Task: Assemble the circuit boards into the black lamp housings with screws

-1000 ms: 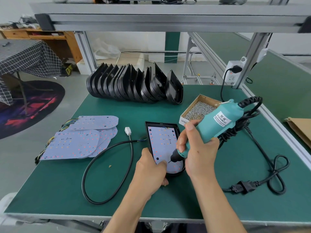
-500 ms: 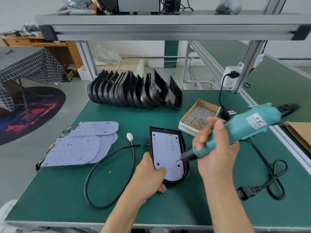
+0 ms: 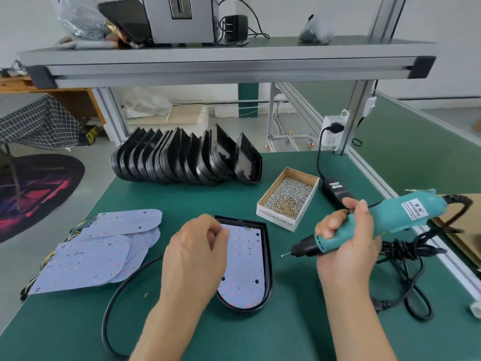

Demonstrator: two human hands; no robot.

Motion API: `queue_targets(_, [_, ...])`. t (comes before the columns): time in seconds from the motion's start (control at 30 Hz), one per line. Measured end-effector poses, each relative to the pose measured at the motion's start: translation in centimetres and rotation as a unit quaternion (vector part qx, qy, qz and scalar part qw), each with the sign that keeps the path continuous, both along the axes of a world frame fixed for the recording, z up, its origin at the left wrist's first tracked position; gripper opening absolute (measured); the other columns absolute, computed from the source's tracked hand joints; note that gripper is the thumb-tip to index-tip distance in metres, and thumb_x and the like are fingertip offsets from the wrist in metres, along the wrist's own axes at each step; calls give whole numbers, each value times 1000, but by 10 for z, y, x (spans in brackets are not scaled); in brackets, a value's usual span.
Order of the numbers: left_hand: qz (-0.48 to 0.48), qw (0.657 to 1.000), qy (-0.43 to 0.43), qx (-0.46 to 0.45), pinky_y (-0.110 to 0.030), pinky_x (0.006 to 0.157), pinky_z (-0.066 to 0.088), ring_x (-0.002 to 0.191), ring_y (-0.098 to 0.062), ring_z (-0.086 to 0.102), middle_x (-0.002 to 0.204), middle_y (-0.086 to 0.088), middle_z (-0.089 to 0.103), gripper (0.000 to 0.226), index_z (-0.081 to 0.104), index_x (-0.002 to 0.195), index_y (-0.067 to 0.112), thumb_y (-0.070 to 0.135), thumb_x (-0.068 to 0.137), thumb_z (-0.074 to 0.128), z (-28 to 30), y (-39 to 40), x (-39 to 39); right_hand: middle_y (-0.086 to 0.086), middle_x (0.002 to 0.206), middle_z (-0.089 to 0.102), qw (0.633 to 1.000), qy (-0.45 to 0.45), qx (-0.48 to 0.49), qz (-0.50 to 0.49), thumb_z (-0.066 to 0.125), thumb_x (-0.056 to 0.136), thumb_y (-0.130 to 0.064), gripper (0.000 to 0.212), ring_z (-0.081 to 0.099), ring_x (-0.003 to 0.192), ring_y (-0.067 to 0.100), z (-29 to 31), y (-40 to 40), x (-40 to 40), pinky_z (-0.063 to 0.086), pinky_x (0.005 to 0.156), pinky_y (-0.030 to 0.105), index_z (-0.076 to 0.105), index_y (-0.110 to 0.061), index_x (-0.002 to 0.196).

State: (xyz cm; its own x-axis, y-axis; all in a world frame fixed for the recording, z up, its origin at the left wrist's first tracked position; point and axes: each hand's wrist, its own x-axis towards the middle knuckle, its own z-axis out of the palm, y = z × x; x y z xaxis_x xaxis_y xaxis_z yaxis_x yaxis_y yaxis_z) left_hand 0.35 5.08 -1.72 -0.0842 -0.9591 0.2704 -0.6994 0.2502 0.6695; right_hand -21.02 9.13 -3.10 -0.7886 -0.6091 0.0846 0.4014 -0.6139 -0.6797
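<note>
A black lamp housing (image 3: 268, 256) lies flat on the green mat with a pale circuit board (image 3: 244, 267) seated in it. My left hand (image 3: 192, 261) hovers over the housing's left side, fingers curled toward the thumb; I see nothing between them. My right hand (image 3: 346, 254) grips a teal electric screwdriver (image 3: 406, 212), held to the right of the housing with its bit pointing left, clear of the board. A cardboard box of screws (image 3: 289, 196) stands just behind the housing, to its right.
Several empty black housings (image 3: 182, 157) stand in a row at the back. A pile of loose circuit boards (image 3: 99, 251) lies at the left. A black cable (image 3: 114, 303) loops in front of the pile. The screwdriver's cord and power adapter (image 3: 335, 191) trail at the right.
My right hand pulled the screwdriver off the board and out to the right. My left hand let go of the housing's lower left edge and rose above it.
</note>
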Motion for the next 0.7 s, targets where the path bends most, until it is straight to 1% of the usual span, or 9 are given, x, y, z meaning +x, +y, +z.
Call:
queue_targets(0.07, [-70, 997, 14, -20, -31, 69, 50, 71, -6, 59, 72, 14, 65, 12, 65, 81, 28, 24, 92, 65, 11, -27, -30, 0, 61, 48, 1000, -8, 8, 7, 65, 97, -33, 15, 41, 49, 16, -1, -5, -1, 39, 52, 27, 65, -19, 92])
queue_targets(0.13, [-148, 989, -25, -3, -32, 75, 53, 78, -10, 62, 81, 11, 69, 11, 70, 86, 23, 18, 93, 64, 16, -59, -67, 1, 61, 48, 1000, -11, 16, 12, 62, 100, -31, 15, 41, 49, 16, -2, -9, -1, 40, 52, 27, 65, -19, 92])
queue_targets(0.23, [-230, 958, -173, 21, -38, 85, 56, 101, -23, 66, 103, 0, 74, 12, 75, 99, 20, 19, 96, 63, 14, -102, -120, 2, 60, 48, 999, -13, 27, 18, 62, 99, -33, 18, 41, 48, 16, -5, -15, -1, 39, 50, 28, 68, -21, 87])
queue_targets(0.3, [-253, 931, -263, 18, -40, 85, 56, 106, -28, 66, 111, -4, 73, 15, 76, 105, 24, 20, 97, 64, 8, -121, -145, 3, 60, 48, 999, -9, 34, 26, 63, 98, -32, 16, 41, 47, 17, -7, -17, -2, 40, 49, 28, 68, -19, 89])
queue_targets(0.4, [-275, 897, -345, 19, -38, 74, 54, 98, -32, 68, 107, -6, 70, 17, 75, 103, 24, 13, 93, 67, -5, -137, -168, 4, 61, 48, 999, -7, 38, 32, 65, 94, -32, 17, 41, 46, 17, -11, -17, -6, 40, 49, 28, 64, -15, 93])
queue_targets(0.5, [-299, 869, -395, 7, -36, 66, 47, 87, -30, 63, 91, -2, 60, 12, 68, 88, 20, 9, 90, 67, -18, -141, -181, 5, 60, 47, 998, 0, 47, 31, 65, 93, -32, 18, 40, 46, 18, -12, -16, -11, 39, 49, 28, 64, -15, 92])
queue_targets(0.6, [-310, 863, -399, -6, -31, 53, 37, 73, -28, 58, 77, 0, 53, 23, 53, 72, 16, 2, 86, 64, -26, -144, -189, 5, 61, 48, 998, 4, 51, 30, 65, 95, -31, 16, 41, 46, 17, -12, -14, -14, 38, 49, 27, 65, -17, 90])
queue_targets(0.63, [-312, 861, -402, -6, -31, 51, 35, 71, -27, 57, 76, -1, 51, 24, 50, 71, 14, 0, 86, 62, -28, -144, -191, 4, 61, 48, 998, 6, 52, 30, 64, 97, -30, 15, 41, 46, 17, -13, -14, -14, 38, 49, 27, 65, -17, 90])
queue_targets(0.7, [-308, 861, -405, 5, -34, 55, 38, 75, -29, 56, 77, -2, 48, 19, 48, 77, 11, 1, 88, 60, -31, -144, -192, 4, 61, 48, 998, 8, 49, 33, 62, 100, -29, 15, 41, 46, 17, -13, -13, -14, 38, 49, 27, 65, -17, 90])
